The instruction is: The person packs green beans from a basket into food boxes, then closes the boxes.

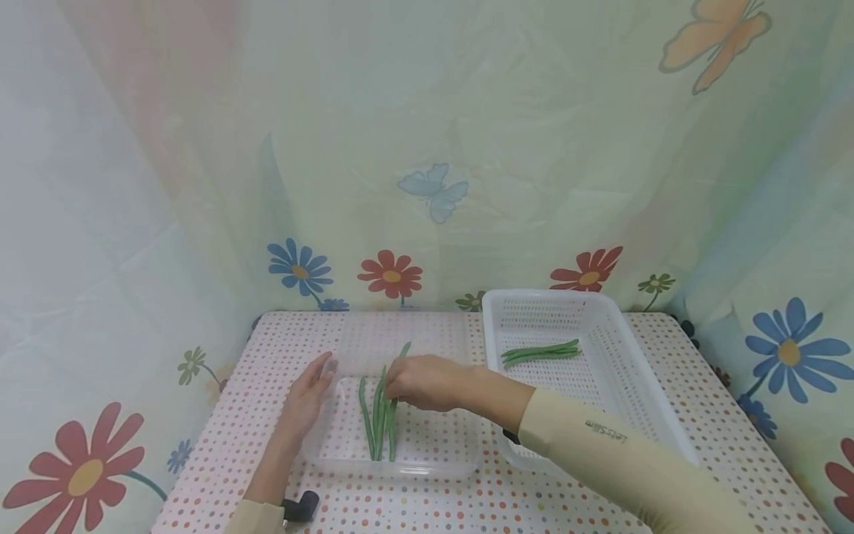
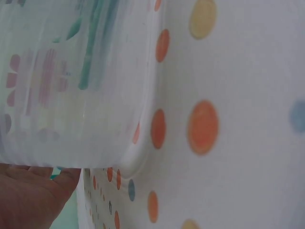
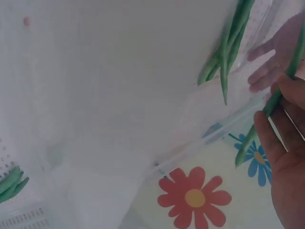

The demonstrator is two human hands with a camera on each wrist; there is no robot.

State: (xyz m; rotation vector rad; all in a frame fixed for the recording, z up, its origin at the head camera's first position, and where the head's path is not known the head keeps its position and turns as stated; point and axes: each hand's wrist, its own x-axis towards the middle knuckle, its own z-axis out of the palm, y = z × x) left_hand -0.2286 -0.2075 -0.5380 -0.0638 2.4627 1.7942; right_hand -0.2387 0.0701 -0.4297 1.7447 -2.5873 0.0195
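A clear plastic container (image 1: 440, 466) stands on the table with several green beans (image 1: 379, 426) lying lengthwise in its left half. My right hand (image 1: 427, 382) is over the container and pinches one green bean (image 3: 272, 102) between thumb and fingers. At the container's left side, my left hand (image 1: 307, 397) rests against the wall with its fingers extended. In the left wrist view the left hand (image 2: 35, 198) shows only in part, beside the container's wall (image 2: 95, 138).
To the right is a white perforated basket (image 1: 643, 378), with several green beans (image 1: 542, 353) near its far left side. A translucent lid-like panel (image 1: 407, 337) lies behind the container. A dotted cloth (image 1: 233, 445) covers the table, and a flowered curtain (image 1: 373, 148) hangs behind.
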